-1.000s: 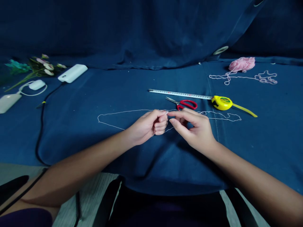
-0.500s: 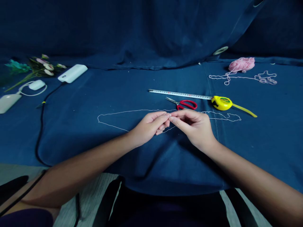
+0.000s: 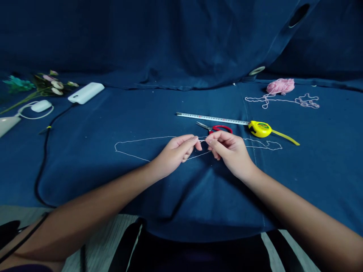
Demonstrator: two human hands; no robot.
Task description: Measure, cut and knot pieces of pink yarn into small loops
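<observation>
A thin pale pink yarn strand [image 3: 133, 140] lies in a long loop on the dark blue cloth [image 3: 141, 113]. My left hand [image 3: 177, 151] pinches the strand between thumb and fingertips at the middle. My right hand [image 3: 228, 149] pinches the same strand right beside it, the fingertips of both hands almost touching. More of the strand trails to the right of my right hand. Red-handled scissors [image 3: 218, 129] lie just beyond my hands. A yellow tape measure [image 3: 259, 128] with its blade pulled out to the left lies beside the scissors.
A pink yarn ball [image 3: 279, 86] with loose loops sits far right. At the far left are a white power bank [image 3: 86, 93], a white charger with cable [image 3: 39, 106], artificial flowers [image 3: 42, 85] and a black cable [image 3: 42, 158]. Blue cloth hangs up behind.
My right hand closed in on my left and took hold of the strand. Both hands now pinch it side by side. The view tilted slightly.
</observation>
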